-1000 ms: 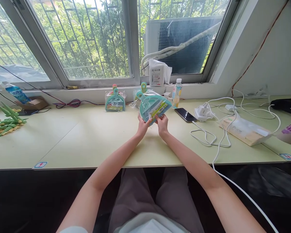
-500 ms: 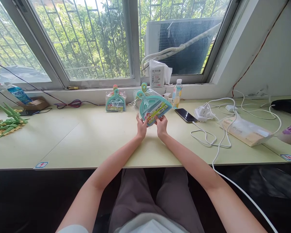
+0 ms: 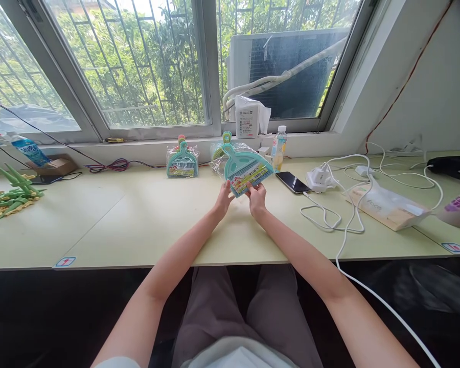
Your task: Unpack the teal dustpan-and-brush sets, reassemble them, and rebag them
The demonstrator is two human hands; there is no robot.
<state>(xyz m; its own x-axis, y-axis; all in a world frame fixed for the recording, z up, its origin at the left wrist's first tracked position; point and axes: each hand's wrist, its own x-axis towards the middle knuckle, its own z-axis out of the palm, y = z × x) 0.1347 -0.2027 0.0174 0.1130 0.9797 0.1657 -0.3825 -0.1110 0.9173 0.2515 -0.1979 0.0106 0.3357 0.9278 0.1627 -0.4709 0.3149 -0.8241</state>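
Between both hands I hold a small turquoise dustpan and brush set (image 3: 245,167) in clear plastic, tilted, its handle pointing up and left. My left hand (image 3: 224,199) pinches its lower left corner. My right hand (image 3: 256,198) grips the lower edge, with the thumb on the front. Behind it, partly hidden, another wrapped dustpan set (image 3: 217,152) stands near the window wall. A third wrapped dustpan set (image 3: 182,162) stands further left against the wall.
Right of my hands are a drink bottle (image 3: 279,148), a phone (image 3: 292,182), a white charger (image 3: 321,177) with looping cables and a tissue pack (image 3: 387,204). At the left lie a green plant-like object (image 3: 11,194), a cardboard box (image 3: 57,164) and a blue-labelled bottle (image 3: 28,149).
The dustpan set has shifted slightly right and its handle leans less to the left. My left hand has turned slightly at the corner; both hands keep their hold.
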